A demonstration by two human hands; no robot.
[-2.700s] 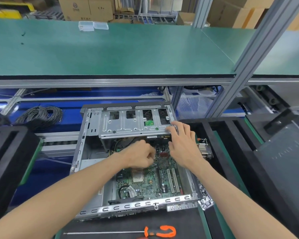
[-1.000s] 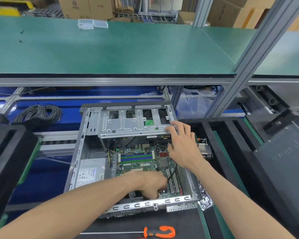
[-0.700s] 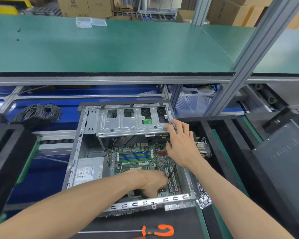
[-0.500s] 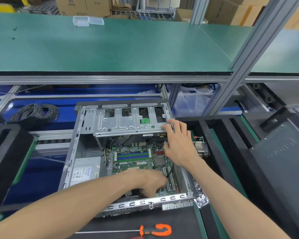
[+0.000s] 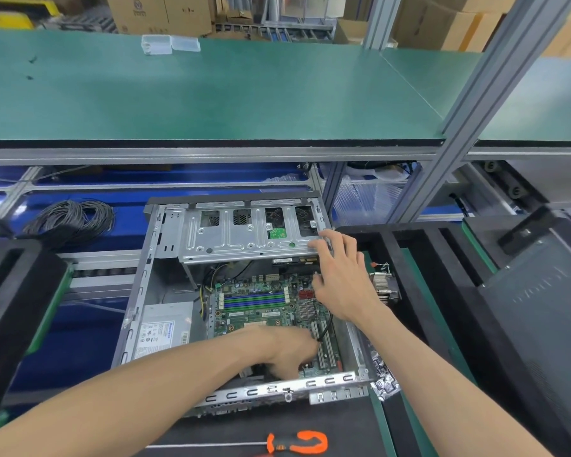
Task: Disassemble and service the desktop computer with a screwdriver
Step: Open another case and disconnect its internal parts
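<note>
Resting spread right hand on drive cage | left hand (grip unclear) inside case

Black work mat, open computer case and orange-handled screwdriver on it, green shelf above

Green workbench top spans the view; cardboard boxes behind it, grey metal post at its right, blue shelf beneath.
</note>
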